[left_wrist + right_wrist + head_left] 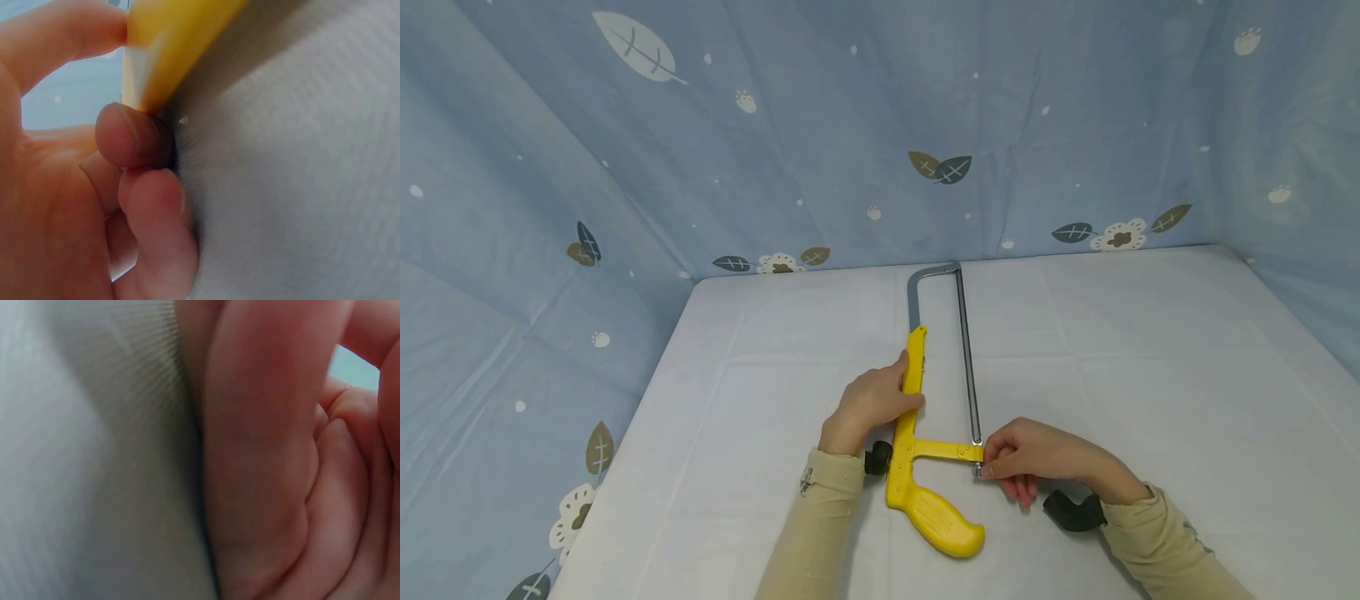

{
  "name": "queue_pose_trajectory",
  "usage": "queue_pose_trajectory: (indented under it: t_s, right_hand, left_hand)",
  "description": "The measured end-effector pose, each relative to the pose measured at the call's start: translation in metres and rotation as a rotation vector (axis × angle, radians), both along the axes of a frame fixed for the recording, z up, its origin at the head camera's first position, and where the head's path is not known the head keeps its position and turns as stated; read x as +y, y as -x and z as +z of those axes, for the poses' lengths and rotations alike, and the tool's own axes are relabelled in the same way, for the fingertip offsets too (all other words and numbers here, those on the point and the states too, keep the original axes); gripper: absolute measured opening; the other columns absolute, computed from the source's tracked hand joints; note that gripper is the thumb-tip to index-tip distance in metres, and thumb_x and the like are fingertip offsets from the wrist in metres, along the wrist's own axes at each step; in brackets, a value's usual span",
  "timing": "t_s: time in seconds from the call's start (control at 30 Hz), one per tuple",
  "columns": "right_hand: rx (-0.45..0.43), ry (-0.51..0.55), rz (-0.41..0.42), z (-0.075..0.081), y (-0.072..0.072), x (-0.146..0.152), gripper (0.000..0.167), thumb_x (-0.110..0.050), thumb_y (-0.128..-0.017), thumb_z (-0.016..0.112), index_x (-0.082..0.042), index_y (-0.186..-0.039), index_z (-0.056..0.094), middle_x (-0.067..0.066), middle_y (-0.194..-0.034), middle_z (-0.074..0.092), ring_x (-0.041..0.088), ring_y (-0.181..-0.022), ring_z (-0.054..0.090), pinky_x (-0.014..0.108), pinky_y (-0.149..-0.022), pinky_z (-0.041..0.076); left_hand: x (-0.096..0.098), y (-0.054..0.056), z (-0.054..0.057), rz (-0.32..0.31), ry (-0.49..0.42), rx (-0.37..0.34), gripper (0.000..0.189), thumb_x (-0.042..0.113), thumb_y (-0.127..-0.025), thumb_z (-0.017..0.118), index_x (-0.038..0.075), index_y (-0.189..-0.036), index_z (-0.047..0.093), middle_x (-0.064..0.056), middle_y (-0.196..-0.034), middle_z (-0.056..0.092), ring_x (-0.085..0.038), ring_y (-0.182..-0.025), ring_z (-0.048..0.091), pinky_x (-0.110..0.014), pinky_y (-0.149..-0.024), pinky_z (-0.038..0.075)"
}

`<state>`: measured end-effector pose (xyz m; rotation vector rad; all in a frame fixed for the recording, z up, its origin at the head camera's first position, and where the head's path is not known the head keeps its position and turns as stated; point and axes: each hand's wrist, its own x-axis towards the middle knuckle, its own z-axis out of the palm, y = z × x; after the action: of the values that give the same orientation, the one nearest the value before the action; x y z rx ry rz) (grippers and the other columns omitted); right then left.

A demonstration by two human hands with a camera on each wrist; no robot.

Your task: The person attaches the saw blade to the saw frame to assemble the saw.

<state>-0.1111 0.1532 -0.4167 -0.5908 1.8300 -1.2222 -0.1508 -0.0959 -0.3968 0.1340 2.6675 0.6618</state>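
While the left hand (868, 400) comes in low and grips the yellow frame of a hacksaw (938, 450), one digit across the bar and another reaching up alongside it, the right hand (1037, 450) leans in from the other side and pinches the small metal fitting (977, 469) at the crossbar's end. The rest of that hand's fingers curl underneath. Super close-up on the right wrist cam, so the fitting's hidden there.

Saw's lying mid-table, handle (942, 521) toward the person, blade (967, 358) on the right. Its grey far end sits right up by the back edge, so it's tight up there, but there's plenty of room left and right, with the side edges well apart from both hands.

White cloth (1150, 367) covers the tabletop, with faint fold creases. Blue curtains (820, 150) with leaves and flowers hang behind and on both sides.
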Motion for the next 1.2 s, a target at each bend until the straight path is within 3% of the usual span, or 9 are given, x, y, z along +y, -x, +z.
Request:
queue_pose_trajectory:
  t_s: [0.67,0.87,1.2]
  right_hand:
    - [-0.009,-0.019,0.024,0.0045,-0.0023,-0.0015,0.023,-0.027,-0.084,0.061,-0.005,-0.081,0.064,0.011,-0.059,0.061,0.023,-0.045,0.058,0.027,-0.042,0.044]
    - [0.022,-0.044,0.01,0.0053,-0.0028,-0.0022,0.031,-0.032,-0.084,0.06,-0.003,-0.073,0.061,0.009,-0.056,0.059,0.024,-0.044,0.058,0.027,-0.041,0.043]
    - [0.001,-0.04,0.014,0.0066,-0.002,-0.0023,0.027,-0.03,-0.084,0.06,-0.004,-0.076,0.062,0.01,-0.058,0.06,0.025,-0.045,0.058,0.026,-0.042,0.043]
  left_hand:
    - [-0.0004,0.0009,-0.0003,-0.008,0.013,0.006,0.078,0.041,-0.078,0.056,0.019,-0.143,0.02,-0.001,-0.097,0.057,-0.016,-0.067,0.049,-0.028,-0.054,0.038]
    - [0.0001,0.0007,-0.0002,-0.01,0.01,0.003,0.078,0.041,-0.078,0.056,0.018,-0.143,0.02,0.0,-0.089,0.056,-0.016,-0.063,0.049,-0.028,-0.053,0.038]
    - [0.0009,0.0005,-0.0006,-0.013,0.012,0.009,0.078,0.04,-0.078,0.056,0.018,-0.143,0.02,0.0,-0.081,0.055,-0.016,-0.059,0.047,-0.028,-0.051,0.036]
